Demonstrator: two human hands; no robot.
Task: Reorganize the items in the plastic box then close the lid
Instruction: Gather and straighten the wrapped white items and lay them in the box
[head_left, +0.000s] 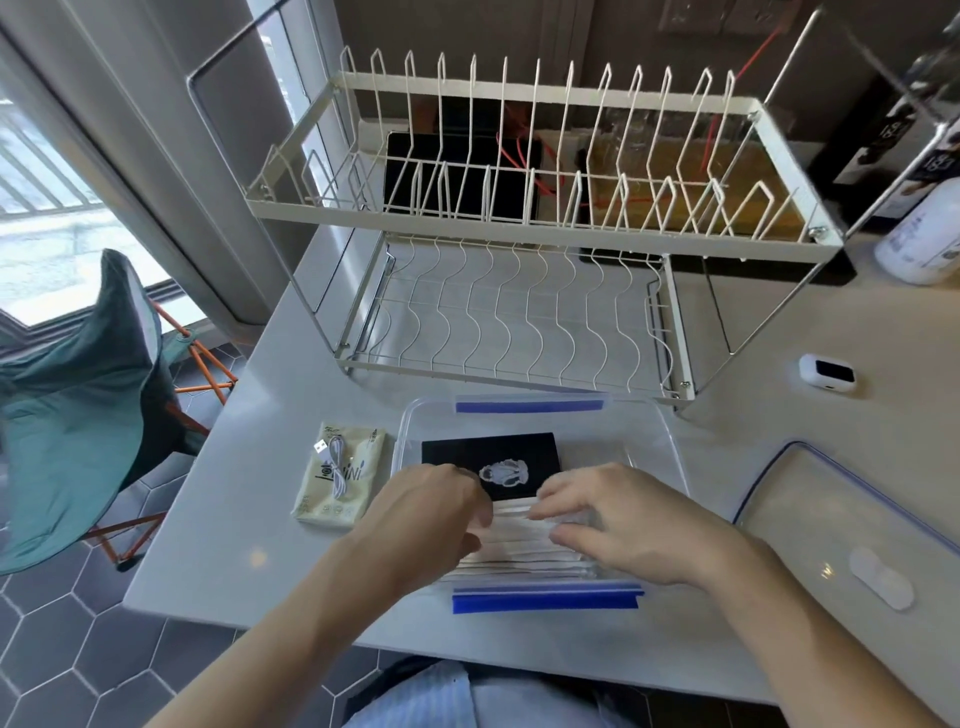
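Inside the clear plastic box with blue clips, a thin, floppy, slippery-looking stack of white packets is being pressed under the relaxed left hand and right hand, probably best gripped by its edges.

Two bare forearms, no sleeves reaching the wrists, left hand and right hand without rings or watch, pale blue finely striped garment below the table edge
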